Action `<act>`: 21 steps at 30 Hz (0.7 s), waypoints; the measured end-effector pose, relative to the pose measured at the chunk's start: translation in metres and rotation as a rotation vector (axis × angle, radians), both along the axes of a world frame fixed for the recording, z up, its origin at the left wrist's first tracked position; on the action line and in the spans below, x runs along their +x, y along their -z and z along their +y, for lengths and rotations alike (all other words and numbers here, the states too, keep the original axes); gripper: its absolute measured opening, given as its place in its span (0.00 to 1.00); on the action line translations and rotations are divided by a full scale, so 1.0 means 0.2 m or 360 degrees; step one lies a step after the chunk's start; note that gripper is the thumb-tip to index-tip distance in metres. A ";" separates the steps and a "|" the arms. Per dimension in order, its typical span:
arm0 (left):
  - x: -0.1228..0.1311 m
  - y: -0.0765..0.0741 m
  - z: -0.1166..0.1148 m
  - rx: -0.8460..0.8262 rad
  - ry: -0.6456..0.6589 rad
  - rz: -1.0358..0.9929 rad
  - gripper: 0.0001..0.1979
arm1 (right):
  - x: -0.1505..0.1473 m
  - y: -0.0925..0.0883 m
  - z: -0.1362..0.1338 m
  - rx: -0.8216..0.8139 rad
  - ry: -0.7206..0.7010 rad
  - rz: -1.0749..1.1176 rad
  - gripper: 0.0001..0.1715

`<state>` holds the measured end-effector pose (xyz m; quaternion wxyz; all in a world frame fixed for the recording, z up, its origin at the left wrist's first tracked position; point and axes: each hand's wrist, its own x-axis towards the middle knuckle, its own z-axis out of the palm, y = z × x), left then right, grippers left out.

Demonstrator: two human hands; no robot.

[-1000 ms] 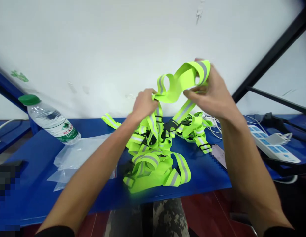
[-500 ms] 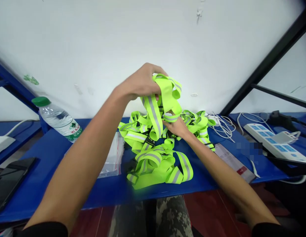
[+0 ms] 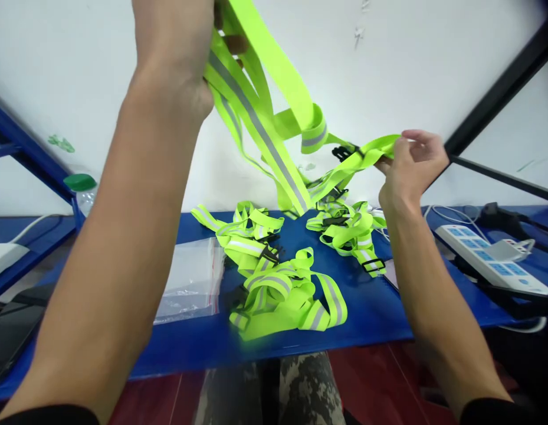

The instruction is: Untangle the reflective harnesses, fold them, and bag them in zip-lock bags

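Reflective yellow-green strap (image 3: 260, 127) hangs in the air between the left hand (image 3: 180, 47) and the right hand (image 3: 413, 165), above the blue tabletop (image 3: 371, 319). The left fingers, partly hidden, are curled around several bands of it. The right fingers are closed in a pinch on another part, near a black buckle (image 3: 343, 153). Below lie similar straps (image 3: 295, 307), and to their left, clear plastic bags (image 3: 189, 271).

Head-worn view, forward and down
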<state>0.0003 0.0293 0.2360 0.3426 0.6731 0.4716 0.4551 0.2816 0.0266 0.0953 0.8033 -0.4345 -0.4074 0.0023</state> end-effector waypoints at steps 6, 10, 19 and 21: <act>0.24 0.06 -0.13 0.0041 0.0189 -0.0315 0.05 | -0.40 0.17 -0.21 -0.0358 -0.0555 -0.1171 0.10; 0.36 0.05 -0.23 0.0117 0.0560 -0.0478 0.12 | -0.52 0.32 -0.12 -0.0720 -0.0822 -0.1634 0.13; 0.19 0.03 -0.06 0.0423 0.0146 -0.0565 0.40 | -0.34 0.19 -0.13 -0.1486 -0.2096 -0.1567 0.29; 0.17 0.04 -0.04 0.0495 0.0215 -0.0576 0.44 | -0.31 0.22 -0.15 -0.1589 -0.2342 -0.1226 0.36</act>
